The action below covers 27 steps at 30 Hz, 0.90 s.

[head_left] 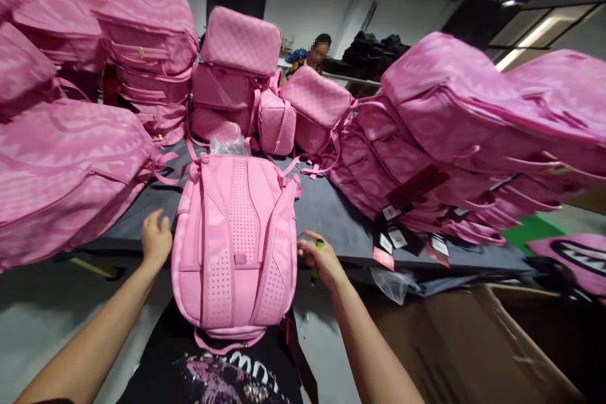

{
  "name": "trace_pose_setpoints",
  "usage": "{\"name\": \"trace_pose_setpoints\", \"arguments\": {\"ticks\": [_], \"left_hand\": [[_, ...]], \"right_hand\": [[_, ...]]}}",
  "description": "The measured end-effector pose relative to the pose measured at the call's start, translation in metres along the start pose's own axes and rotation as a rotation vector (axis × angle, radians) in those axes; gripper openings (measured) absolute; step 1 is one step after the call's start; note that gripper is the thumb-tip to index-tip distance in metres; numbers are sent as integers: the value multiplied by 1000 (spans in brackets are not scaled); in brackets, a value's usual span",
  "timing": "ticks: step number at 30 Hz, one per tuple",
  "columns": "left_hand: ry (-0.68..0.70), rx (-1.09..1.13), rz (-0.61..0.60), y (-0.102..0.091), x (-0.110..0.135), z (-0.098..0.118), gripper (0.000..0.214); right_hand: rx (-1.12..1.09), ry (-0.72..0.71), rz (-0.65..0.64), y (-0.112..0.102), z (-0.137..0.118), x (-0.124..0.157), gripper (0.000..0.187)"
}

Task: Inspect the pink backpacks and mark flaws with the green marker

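Note:
A pink backpack [246, 233] lies at the table's near edge, its perforated back panel and shoulder straps facing up and its top handle toward my body. My left hand [157, 237] is beside the backpack's left edge, its fingers apart and loosely bent, with nothing in them. At the right edge, my right hand [320, 257] is closed around a small tool with a bright green part [319, 243]; its kind is hard to make out, since the fingers cover much of it. Clear plastic [230, 146] shows behind the backpack's far end.
Pink backpacks [151, 31] are stacked on the left, with more backpacks [454, 120] piled on the right, hang tags dangling. Smaller checked pink bags [243, 41] stand behind on the grey table [315, 208]. An open cardboard box [449, 334] is at lower right. A person [310, 60] is in the background.

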<state>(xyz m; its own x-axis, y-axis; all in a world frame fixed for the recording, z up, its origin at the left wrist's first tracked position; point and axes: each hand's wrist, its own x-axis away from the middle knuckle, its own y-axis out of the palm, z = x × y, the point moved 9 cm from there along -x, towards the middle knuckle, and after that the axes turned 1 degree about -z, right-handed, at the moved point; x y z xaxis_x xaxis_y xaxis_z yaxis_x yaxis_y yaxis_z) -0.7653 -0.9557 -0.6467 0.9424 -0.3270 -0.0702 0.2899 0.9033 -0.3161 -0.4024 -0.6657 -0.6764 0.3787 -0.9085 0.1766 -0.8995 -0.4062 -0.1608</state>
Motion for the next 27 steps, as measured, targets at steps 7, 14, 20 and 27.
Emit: {"name": "trace_pose_setpoints", "arguments": {"ticks": [7, 14, 20, 27], "left_hand": [[1247, -441, -707, 129, 164, 58, 66], [1347, -599, -696, 164, 195, -15, 64], [1290, -387, -540, 159, 131, 82, 30], [1480, -780, -753, 305, 39, 174, 26]], "right_hand": [[372, -413, -82, 94, -105, 12, 50], [531, -285, -148, 104, -49, 19, 54], [411, -575, -47, 36, -7, 70, 47], [528, -925, 10, 120, -43, 57, 49]]}}
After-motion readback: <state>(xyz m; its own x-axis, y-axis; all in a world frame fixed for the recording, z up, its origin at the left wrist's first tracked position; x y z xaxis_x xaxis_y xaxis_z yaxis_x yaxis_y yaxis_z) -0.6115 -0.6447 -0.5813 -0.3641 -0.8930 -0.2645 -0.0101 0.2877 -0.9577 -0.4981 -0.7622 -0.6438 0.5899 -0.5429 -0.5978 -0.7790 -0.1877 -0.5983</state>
